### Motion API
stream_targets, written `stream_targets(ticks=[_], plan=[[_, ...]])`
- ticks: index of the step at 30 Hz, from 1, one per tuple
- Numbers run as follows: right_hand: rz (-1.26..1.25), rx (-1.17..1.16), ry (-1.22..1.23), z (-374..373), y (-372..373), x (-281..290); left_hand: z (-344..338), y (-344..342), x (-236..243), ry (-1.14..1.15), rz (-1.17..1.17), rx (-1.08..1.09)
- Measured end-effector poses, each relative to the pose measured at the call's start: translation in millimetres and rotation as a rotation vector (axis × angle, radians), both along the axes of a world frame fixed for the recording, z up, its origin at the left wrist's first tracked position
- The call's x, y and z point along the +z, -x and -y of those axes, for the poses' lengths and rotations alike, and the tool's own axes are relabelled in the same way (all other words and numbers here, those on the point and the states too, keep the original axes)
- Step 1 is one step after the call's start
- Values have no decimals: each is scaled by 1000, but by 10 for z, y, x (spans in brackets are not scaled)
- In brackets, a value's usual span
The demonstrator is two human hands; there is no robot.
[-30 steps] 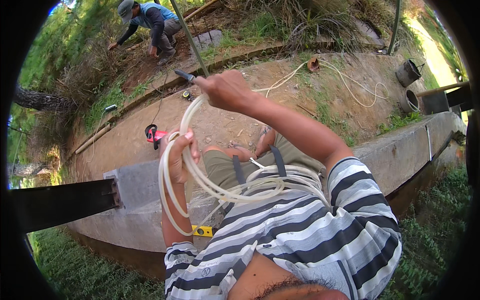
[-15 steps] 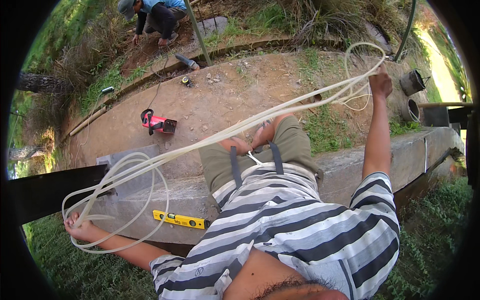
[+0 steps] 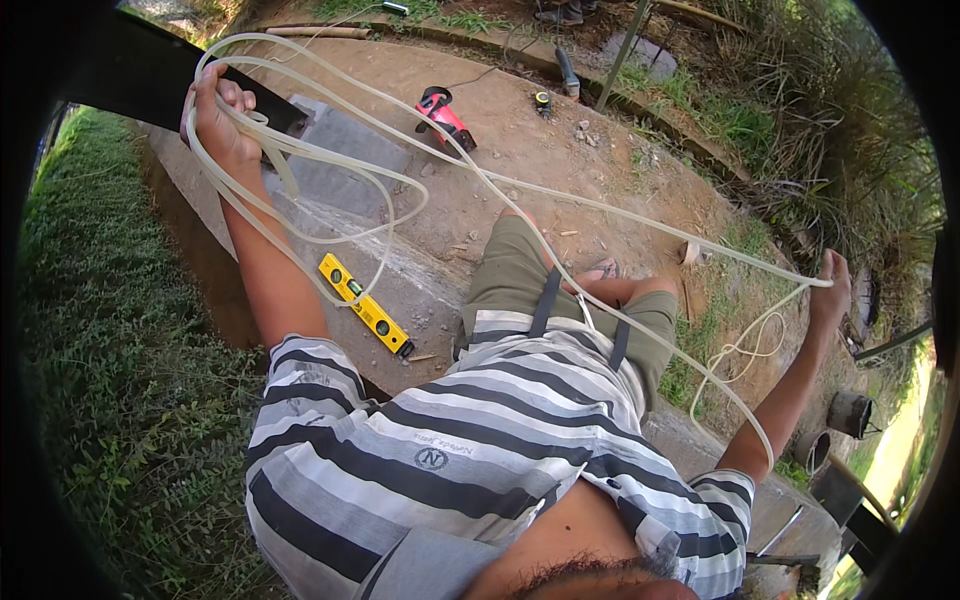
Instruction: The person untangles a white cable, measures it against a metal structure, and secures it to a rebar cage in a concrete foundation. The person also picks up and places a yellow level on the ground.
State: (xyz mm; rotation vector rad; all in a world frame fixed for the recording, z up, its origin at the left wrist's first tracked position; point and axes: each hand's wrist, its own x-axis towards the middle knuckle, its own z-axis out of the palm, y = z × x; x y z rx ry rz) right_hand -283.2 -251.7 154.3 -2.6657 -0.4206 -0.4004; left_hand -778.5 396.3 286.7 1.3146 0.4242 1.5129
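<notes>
A long, pale, translucent plastic hose (image 3: 650,217) stretches across in front of my body between both hands. My left hand (image 3: 225,120), raised at the upper left, is closed around several loops of it, which hang beside my forearm. Out at the right, my right hand (image 3: 830,290) grips the other end, with one slack strand drooping past my right forearm. A thin pale cord (image 3: 745,348) dangles in loose loops below that hand. On the concrete ledge (image 3: 425,290), below the hose loops, lies a yellow spirit level (image 3: 366,305).
A red-and-black tool or case (image 3: 445,118) sits on the dirt, with a tape measure (image 3: 542,102) and a grey cylindrical power tool (image 3: 567,72) beyond. A dark beam (image 3: 165,65) juts in at upper left. Buckets (image 3: 850,412) stand at right. Another person's feet (image 3: 562,14) show at the top.
My left hand has risen with its hose loops, and my right hand has come lower. The hose strands have spread apart, one sagging. My view has turned, leaving only the other person's feet visible.
</notes>
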Motion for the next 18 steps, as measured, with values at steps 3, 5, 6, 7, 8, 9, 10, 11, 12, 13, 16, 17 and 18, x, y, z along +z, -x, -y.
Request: stream_targets(ticks=[3, 5, 6, 7, 8, 9, 10, 11, 12, 13, 16, 17, 18], plan=[[-226, 210, 201, -1070, 377, 141, 167, 13, 269, -96, -20, -6], [-315, 343, 244, -1767, 706, 313, 476, -64, 399, -176, -112, -42], [-248, 411, 244, -1988, 824, 344, 612, -289, 270, -155, -196, -103], [-243, 475, 258, -2307, 1014, 481, 903, -437, 218, -155, -289, -194], [-188, 552, 283, -2572, 1117, 537, 1201, -609, 158, -167, -409, -232], [-205, 626, 321, -2930, 1340, 689, 1319, -610, 59, -216, -595, -290], [-180, 723, 326, -3190, 1590, 837, 1442, -628, -12, -192, -783, -368], [-114, 849, 344, -3341, 1778, 860, 1593, -758, -158, -174, -778, -435], [-48, 982, 359, -3473, 1942, 870, 1644, -827, -270, -120, -827, -502], [-55, 1081, 370, -3558, 2163, 902, 1629, -847, -461, -67, -810, -542], [-175, 1258, 439, -3384, 2451, 688, 1704, -735, -714, -77, -847, -517], [-234, 1263, 428, -3219, 2410, 473, 1716, -687, -816, -65, -879, -527], [-290, 1269, 416, -2988, 2313, 207, 1704, -595, -901, -54, -911, -535]])
